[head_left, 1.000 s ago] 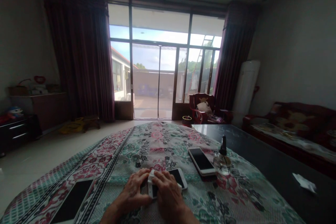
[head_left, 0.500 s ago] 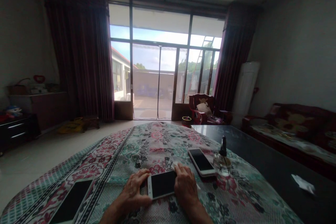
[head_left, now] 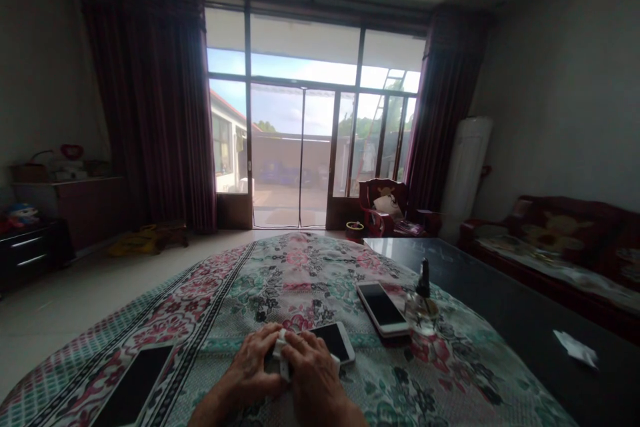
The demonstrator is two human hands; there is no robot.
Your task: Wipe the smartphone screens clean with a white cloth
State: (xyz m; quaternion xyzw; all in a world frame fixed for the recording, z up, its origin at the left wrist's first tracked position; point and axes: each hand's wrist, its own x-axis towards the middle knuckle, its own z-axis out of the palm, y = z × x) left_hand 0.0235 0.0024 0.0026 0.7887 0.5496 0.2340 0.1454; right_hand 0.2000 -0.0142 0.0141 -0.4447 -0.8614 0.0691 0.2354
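A white smartphone with a dark screen [head_left: 336, 340] lies flat on the patterned tablecloth in front of me. My left hand [head_left: 253, 363] grips its left end, fingers at the far edge and thumb at the near one. Across the left part of the screen lies my right hand [head_left: 313, 363], its fingers bent over a white tissue or cloth [head_left: 282, 341] pressed against the phone. That end of the phone is mostly hidden by both hands. A second white smartphone [head_left: 383, 309] lies to the right, beside a clear glass bottle with a black top [head_left: 423, 310].
A third phone [head_left: 137, 383] lies at the table's left. The floral tablecloth [head_left: 300, 260] covers the round table. To the right stands a dark table [head_left: 480, 300] with a crumpled white paper [head_left: 575, 349]. Beyond are a wooden chair [head_left: 384, 203] and a sofa [head_left: 555, 233].
My right hand has slid left with the white tissue or cloth, from the phone's right end to its left end, uncovering the right end. My left hand stays at the left edge.
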